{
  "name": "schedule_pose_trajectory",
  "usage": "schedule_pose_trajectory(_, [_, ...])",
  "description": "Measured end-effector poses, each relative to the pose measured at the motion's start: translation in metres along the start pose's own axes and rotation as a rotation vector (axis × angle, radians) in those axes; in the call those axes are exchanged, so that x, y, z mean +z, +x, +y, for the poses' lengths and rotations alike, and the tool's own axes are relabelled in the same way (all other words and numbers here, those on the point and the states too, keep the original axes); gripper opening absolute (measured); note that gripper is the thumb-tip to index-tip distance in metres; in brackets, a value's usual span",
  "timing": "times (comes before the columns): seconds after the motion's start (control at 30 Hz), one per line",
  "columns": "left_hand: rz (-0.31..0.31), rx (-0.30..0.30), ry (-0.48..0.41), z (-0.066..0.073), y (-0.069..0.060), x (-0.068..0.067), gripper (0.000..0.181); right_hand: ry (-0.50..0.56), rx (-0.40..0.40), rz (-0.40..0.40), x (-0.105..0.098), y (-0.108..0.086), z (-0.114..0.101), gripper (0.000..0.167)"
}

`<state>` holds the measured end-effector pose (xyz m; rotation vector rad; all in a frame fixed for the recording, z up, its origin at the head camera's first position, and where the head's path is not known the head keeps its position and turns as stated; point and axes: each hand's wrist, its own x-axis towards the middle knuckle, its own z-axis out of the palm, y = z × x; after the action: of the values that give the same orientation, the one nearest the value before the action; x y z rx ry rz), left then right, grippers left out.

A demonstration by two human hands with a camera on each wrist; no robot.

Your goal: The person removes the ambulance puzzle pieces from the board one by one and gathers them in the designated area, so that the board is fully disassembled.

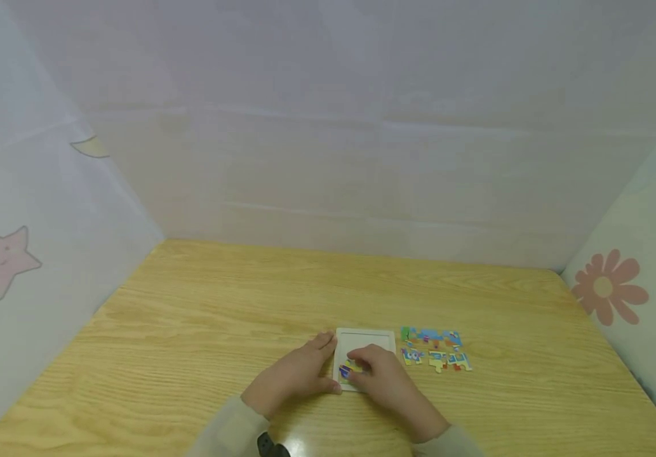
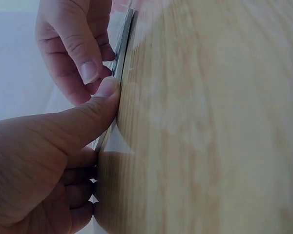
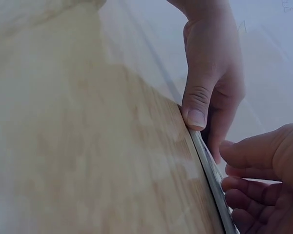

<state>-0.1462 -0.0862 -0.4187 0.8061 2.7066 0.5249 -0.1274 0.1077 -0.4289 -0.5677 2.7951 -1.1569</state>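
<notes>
A square puzzle tray with a pale rim lies on the wooden table. My left hand grips it at the left side, with the thumb on the near edge and the fingers along the left edge. In the left wrist view the left thumb presses against the thin tray edge. Over the tray's near part, my right hand has thumb and forefinger curled about a yellow and purple puzzle piece in the near left corner. The right fingers partly hide that corner.
Right of the tray lie several loose colourful puzzle pieces in rough rows, with more pieces nearer me. The wooden table reaches back to a pale cloth wall. Printed cloth panels stand at both sides.
</notes>
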Motion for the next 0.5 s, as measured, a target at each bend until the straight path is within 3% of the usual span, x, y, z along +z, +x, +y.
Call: schedule_pose_trajectory(0.5, [0.017,0.006,-0.006,0.0002,-0.0005,0.0005,0.088,-0.064,0.023,-0.104,-0.0021,0.0093,-0.0085,0.027])
